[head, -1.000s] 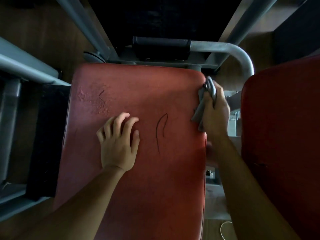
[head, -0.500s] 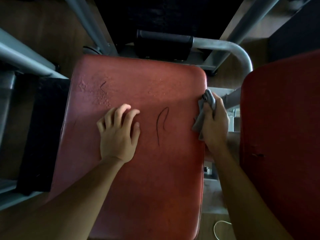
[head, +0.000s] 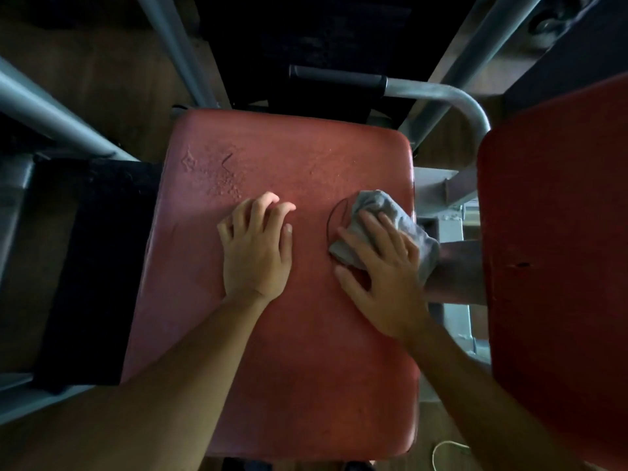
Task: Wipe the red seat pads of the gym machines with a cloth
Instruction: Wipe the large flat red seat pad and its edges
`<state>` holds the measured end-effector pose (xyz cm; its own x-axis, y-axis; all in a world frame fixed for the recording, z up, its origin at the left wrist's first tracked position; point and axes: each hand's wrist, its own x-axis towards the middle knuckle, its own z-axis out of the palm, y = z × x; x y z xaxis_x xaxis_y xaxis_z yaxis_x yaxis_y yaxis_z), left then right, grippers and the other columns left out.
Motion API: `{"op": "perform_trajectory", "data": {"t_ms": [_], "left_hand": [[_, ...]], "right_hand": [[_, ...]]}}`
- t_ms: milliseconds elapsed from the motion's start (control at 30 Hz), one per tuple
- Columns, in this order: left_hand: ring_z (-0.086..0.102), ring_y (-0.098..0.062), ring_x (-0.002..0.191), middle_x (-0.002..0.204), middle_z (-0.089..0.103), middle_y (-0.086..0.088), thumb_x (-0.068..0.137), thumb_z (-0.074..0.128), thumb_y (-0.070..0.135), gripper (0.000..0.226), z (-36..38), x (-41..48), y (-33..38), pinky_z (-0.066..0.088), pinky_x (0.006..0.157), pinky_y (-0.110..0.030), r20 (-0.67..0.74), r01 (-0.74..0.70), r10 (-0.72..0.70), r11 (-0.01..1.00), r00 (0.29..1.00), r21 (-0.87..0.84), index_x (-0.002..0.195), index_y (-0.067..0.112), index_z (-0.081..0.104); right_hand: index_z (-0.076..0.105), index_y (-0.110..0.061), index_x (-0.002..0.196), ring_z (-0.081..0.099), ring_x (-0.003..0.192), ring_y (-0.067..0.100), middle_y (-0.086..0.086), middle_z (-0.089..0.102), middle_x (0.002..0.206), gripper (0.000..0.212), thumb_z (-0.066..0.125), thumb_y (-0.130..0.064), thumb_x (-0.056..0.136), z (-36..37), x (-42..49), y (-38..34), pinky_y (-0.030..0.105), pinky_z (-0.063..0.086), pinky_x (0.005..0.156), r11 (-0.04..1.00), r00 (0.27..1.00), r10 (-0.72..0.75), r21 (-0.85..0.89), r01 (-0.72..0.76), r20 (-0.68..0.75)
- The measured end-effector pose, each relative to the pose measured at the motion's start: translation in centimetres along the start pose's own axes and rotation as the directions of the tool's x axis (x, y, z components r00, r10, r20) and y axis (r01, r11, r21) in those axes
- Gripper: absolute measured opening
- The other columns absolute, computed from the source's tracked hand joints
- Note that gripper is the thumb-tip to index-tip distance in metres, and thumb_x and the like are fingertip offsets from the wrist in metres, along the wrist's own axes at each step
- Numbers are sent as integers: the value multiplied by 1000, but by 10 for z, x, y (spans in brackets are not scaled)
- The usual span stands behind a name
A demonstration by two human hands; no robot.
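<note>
A worn red seat pad (head: 282,368) fills the middle of the view, with a cracked patch near its far left and a dark curved mark at its right. My right hand (head: 380,277) lies flat on a grey cloth (head: 390,212) and presses it onto the pad over that mark, near the right edge. My left hand (head: 256,248) rests on the pad's middle, fingers slightly bent, holding nothing. A second red pad (head: 557,266) stands at the right.
Grey metal frame tubes (head: 441,93) curve behind the pad, with a black grip (head: 336,78) on the bar. More tubes run at the far left (head: 44,117). A black block (head: 91,266) sits left of the pad. A white cord (head: 441,450) lies on the wooden floor.
My right hand has moved from the pad's right side edge onto its top, now pressing the cloth flat over the dark mark. My left hand has stayed in place.
</note>
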<state>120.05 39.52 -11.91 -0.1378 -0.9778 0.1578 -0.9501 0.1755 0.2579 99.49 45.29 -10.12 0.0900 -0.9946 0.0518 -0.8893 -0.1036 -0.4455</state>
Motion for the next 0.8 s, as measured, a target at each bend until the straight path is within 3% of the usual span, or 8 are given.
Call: {"op": "perform_trajectory", "data": {"t_ms": [200,367,433,500,600,667,700,800], "left_hand": [[47,-22,125,133,54,8,96,52,28,25,0,-1,-3,34,102,-43,-38,0,-4,995,999,-104,119,29,62],[53,-21,118,121,64,6,94,56,21,20,-21,-15,-22,33,102,-36,-101,-143,119,948,988,-285,111,20,66],[53,-22,115,118,64,7,94,57,22,18,-30,-26,-41,32,96,-35,-105,-177,158,962,982,-207,110,21,66],[53,-24,115,120,63,6,94,57,22,19,-33,-36,-57,33,94,-37,-90,-171,156,966,984,-195,110,20,67],[51,-23,118,124,61,5,94,56,21,19,-29,-40,-62,34,96,-40,-52,-172,165,968,985,-185,109,19,68],[51,-23,117,122,60,5,95,56,20,18,-25,-36,-59,34,96,-41,-39,-153,148,973,988,-172,109,20,68],[50,-23,117,121,60,5,96,56,19,17,-25,-35,-58,34,96,-41,-36,-144,140,975,990,-167,109,20,68],[50,-24,117,121,60,4,97,54,17,18,-24,-34,-58,32,98,-41,-32,-132,128,977,991,-170,108,20,68]], "right_hand": [[32,-31,155,12,154,26,2,6,169,70,47,-57,92,-12,18,16,51,14,119,986,995,84,-151,-76,47],[28,-26,158,17,153,26,1,22,166,76,35,-61,90,1,14,-13,50,9,123,974,978,210,-85,-211,-14],[32,-25,156,24,151,26,1,30,163,70,38,-56,94,13,3,-35,48,5,124,983,996,91,-158,-91,-8],[34,-23,156,27,150,26,2,32,162,66,42,-52,98,29,-11,-43,53,19,122,960,980,-181,-200,194,79],[39,-23,154,32,149,27,3,35,161,62,44,-52,101,27,4,-16,47,26,120,810,823,-521,-174,560,224],[42,-25,151,37,145,29,3,39,159,59,45,-52,99,17,41,13,49,27,116,714,731,-613,-186,675,300],[44,-26,150,39,143,32,3,41,158,59,47,-51,97,13,61,26,52,27,114,710,734,-604,-209,673,310],[47,-27,149,42,141,35,5,45,155,59,47,-50,94,1,110,43,57,28,112,869,918,-365,-299,395,153]]}}
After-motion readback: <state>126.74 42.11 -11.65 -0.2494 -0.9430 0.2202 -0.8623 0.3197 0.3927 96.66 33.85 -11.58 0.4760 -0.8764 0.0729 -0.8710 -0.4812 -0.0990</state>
